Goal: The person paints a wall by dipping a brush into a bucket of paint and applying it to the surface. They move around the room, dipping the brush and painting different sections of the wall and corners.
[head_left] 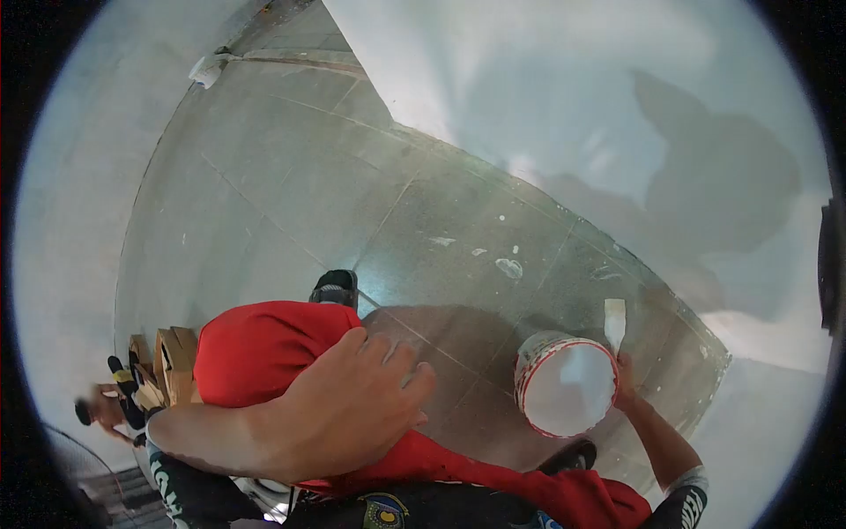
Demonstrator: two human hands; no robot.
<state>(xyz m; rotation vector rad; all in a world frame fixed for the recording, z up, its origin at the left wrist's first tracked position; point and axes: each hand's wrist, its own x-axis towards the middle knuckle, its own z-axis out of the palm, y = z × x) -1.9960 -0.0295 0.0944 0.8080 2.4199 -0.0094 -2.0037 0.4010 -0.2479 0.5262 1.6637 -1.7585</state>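
My left hand (366,397) is in front of my body over my red trousers (273,344), back of the hand up, with the fingers apart and nothing in them. On the right, my right hand (627,381) is closed on a flat paintbrush (615,324), its pale wide end pointing away from me. That same hand is right at the red rim of a white bucket (571,388). White, paint-like material fills much of the bucket's opening. Most of the right hand's fingers are hidden behind the bucket.
A white wall (564,97) rises ahead and to the right. White splashes (508,267) mark the grey tiled floor (291,176). Cardboard boxes (176,361) stand at left, near another person (110,410). A small white container (208,70) is far off at upper left.
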